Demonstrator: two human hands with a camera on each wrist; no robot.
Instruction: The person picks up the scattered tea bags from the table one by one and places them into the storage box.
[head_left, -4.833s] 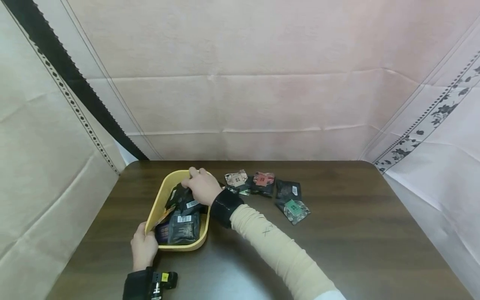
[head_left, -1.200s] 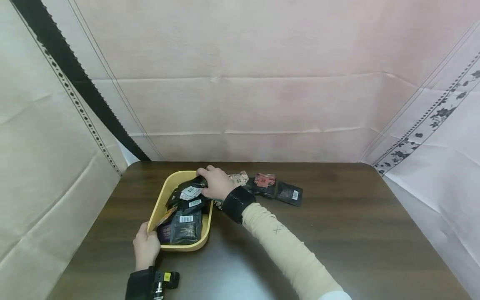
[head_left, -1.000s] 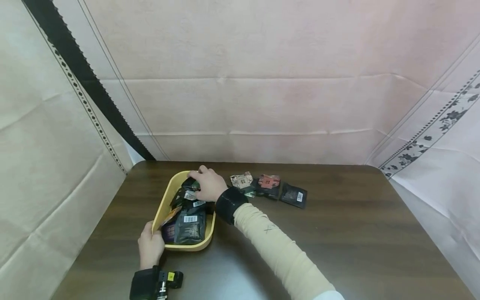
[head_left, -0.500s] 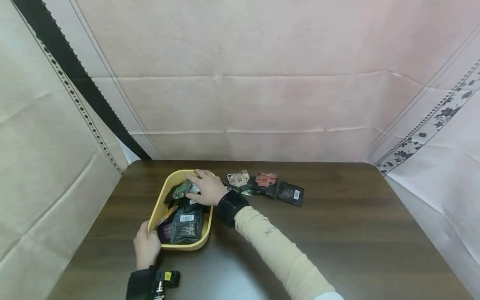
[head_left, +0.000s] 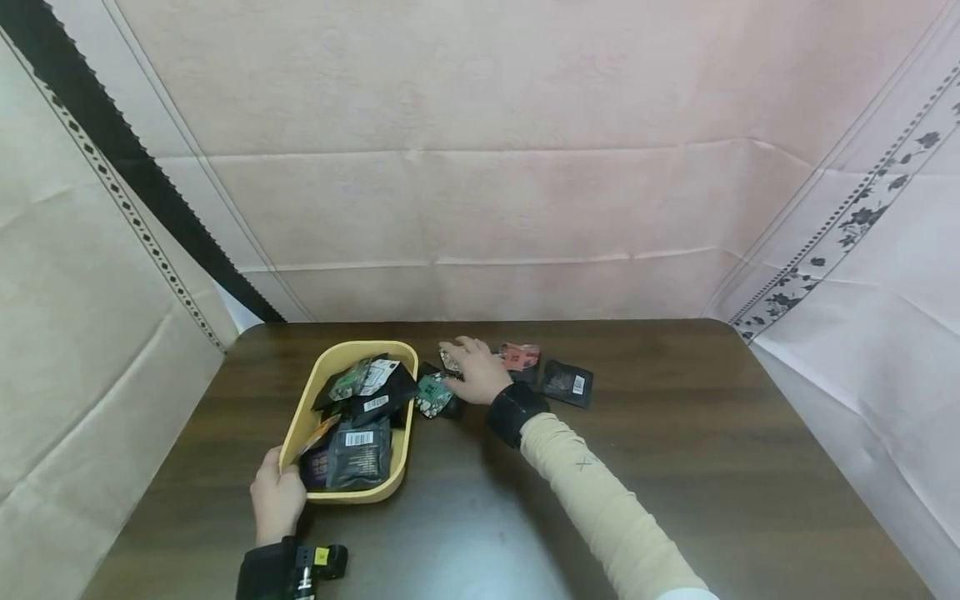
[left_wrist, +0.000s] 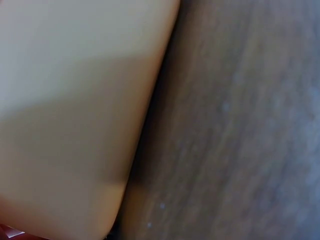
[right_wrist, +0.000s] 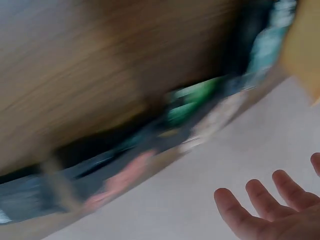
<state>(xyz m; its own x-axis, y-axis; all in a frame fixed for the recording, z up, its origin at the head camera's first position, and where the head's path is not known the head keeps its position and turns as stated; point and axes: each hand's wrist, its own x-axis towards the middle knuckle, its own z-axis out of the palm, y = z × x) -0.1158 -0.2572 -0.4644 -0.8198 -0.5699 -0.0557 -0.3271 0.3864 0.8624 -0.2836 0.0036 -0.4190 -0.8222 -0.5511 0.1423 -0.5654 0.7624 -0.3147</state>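
Observation:
A yellow plastic basket (head_left: 405, 433) stands at the left of the table, holding several small dark packets. On top lie a green-printed packet (head_left: 351, 382) and a white-labelled packet (head_left: 379, 377); nearer the front is a black packet with a barcode (head_left: 358, 460). My left hand (head_left: 277, 498) grips the basket's near left corner. Over the loose packets right of the basket, my right hand (head_left: 476, 372) has its fingers spread and holds nothing. A teal-printed packet (head_left: 432, 395) lies between it and the basket. The right wrist view is blurred but shows extended fingers (right_wrist: 262, 202).
Beyond the right hand lie a red-printed packet (head_left: 520, 357) and a black packet with a barcode (head_left: 567, 383). A light printed cloth (head_left: 480, 208) hangs behind the brown table (head_left: 637, 467). The basket's side wall (left_wrist: 75, 125) fills much of the left wrist view.
My right hand has left the basket and moved right over the loose packets. Green-printed and white-labelled packets now top the basket's pile; one packet has gone from the right group. The left hand stays put.

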